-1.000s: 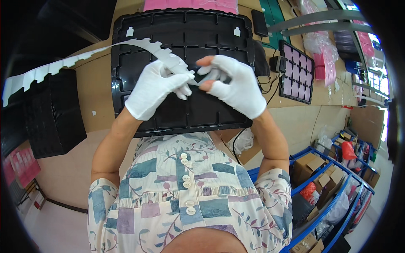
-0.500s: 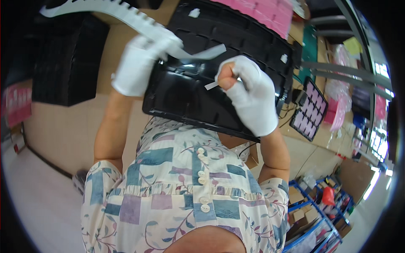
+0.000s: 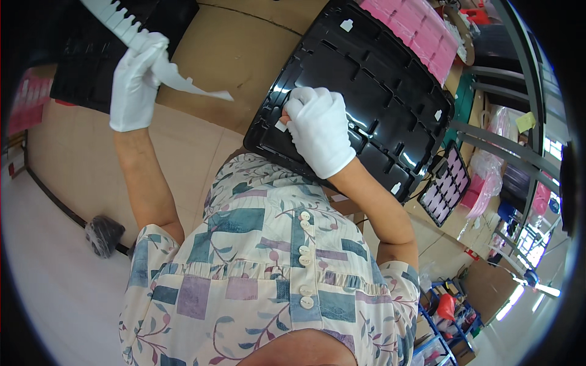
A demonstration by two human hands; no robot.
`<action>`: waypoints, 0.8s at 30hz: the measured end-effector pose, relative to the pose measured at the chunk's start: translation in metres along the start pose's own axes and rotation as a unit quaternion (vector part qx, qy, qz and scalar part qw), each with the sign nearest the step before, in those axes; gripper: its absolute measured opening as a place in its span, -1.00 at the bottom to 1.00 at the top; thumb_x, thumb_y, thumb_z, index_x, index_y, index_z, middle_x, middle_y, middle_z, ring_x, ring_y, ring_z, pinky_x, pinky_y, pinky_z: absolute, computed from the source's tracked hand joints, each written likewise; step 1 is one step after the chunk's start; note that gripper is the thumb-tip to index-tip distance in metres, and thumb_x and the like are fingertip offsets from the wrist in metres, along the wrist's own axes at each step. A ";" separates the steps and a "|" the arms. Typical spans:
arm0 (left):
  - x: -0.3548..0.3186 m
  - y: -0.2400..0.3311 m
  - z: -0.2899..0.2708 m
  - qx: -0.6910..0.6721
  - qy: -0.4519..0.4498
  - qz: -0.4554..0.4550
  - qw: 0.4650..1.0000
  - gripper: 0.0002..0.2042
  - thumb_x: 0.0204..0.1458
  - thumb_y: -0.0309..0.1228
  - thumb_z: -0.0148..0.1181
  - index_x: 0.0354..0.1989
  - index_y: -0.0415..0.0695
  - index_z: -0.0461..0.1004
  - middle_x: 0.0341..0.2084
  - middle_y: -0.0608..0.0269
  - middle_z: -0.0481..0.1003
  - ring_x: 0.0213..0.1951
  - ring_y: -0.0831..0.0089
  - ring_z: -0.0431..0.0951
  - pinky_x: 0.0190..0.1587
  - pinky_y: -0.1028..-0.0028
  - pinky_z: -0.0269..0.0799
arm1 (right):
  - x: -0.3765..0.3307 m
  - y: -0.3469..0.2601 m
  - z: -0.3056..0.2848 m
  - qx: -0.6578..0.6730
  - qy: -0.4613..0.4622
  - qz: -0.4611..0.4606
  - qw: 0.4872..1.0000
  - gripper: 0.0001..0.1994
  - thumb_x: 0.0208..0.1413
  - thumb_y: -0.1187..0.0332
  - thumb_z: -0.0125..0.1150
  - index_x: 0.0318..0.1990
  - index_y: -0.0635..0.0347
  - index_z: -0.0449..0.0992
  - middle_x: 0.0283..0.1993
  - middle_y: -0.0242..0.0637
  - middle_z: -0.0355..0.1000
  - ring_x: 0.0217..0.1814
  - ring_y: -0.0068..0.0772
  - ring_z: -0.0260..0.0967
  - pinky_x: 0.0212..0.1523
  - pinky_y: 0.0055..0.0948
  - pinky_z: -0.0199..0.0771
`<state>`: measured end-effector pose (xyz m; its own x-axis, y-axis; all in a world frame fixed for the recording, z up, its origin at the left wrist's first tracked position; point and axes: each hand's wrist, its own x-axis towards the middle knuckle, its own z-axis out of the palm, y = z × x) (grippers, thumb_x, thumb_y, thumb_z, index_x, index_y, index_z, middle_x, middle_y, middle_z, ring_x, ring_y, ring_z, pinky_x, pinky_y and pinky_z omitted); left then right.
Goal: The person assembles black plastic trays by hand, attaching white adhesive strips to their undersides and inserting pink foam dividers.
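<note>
My left hand [image 3: 134, 85], in a white glove with bare fingertips, pinches a curling white paper strip [image 3: 116, 21] with a row of notched tabs; its loose tail hangs off to the right. A large black moulded plastic tray [image 3: 372, 73] lies in front of my body, tilted in view. My right hand [image 3: 320, 131], also gloved, is over the tray's left part. Its fingers are closed on a small white label [image 3: 281, 125], which pokes out at the fingertips. Similar white labels sit near other corners of the tray: far left [image 3: 347, 25], far right [image 3: 438, 114] and near right [image 3: 396, 188].
Brown cardboard [image 3: 238, 55] covers the table beyond the tray. A black stack [image 3: 85, 79] stands at the left. Pink moulded trays [image 3: 421, 36] lie at the far edge. To the right are a smaller black tray with pink compartments [image 3: 445, 189] and grey metal rails [image 3: 494, 137].
My left hand has moved left, away from the tray, carrying the strip. My right hand has carried its small label to the tray's left side. The tray sits farther right in view.
</note>
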<state>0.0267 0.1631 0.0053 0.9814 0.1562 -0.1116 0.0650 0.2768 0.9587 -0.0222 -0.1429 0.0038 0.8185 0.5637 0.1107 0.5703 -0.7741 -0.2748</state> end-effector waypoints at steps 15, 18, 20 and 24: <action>-0.028 -0.065 0.081 0.095 -0.144 -0.120 0.978 -0.79 0.18 -0.38 0.16 -0.10 -0.22 0.52 -0.30 0.32 0.54 -0.26 0.62 0.50 -0.08 0.55 0.39 | -0.005 -0.010 -0.008 -0.070 -0.054 0.046 0.995 -0.92 -0.08 0.35 0.27 -0.46 0.12 0.54 -0.40 -0.28 0.45 -0.31 -0.22 0.40 -0.22 -0.23 0.29; -0.025 -0.064 0.086 0.096 -0.155 -0.110 0.977 -0.80 0.19 -0.38 0.14 -0.11 -0.22 0.52 -0.30 0.32 0.54 -0.27 0.62 0.49 -0.09 0.55 0.38 | 0.002 -0.026 -0.012 -0.169 -0.118 0.027 0.978 -0.84 0.01 0.35 0.08 -0.57 0.03 0.50 -0.51 -0.38 0.40 -0.42 -0.38 0.40 -0.36 -0.32 0.19; -0.022 -0.064 0.088 0.086 -0.171 -0.104 0.976 -0.80 0.19 -0.38 0.14 -0.10 -0.22 0.52 -0.30 0.33 0.54 -0.27 0.62 0.49 -0.10 0.55 0.38 | 0.001 -0.020 -0.015 -0.150 -0.133 -0.120 0.972 -0.83 -0.01 0.33 0.09 -0.59 0.07 0.50 -0.53 -0.36 0.40 -0.44 -0.34 0.42 -0.42 -0.33 0.21; -0.019 -0.061 0.093 0.078 -0.170 -0.105 0.977 -0.80 0.19 -0.39 0.13 -0.11 -0.22 0.52 -0.29 0.33 0.54 -0.26 0.61 0.49 -0.10 0.55 0.38 | 0.006 0.010 -0.026 0.020 -0.141 -0.094 0.985 -0.92 -0.18 0.41 0.27 -0.52 0.13 0.48 -0.43 -0.23 0.41 -0.40 -0.10 0.39 -0.38 -0.19 0.38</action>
<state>0.0207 0.0549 -0.0272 0.9447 -0.2205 -0.2426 0.2724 0.1163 0.9551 -0.0098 -0.1551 0.0260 0.6434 0.7584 -0.1042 0.7025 -0.6390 -0.3134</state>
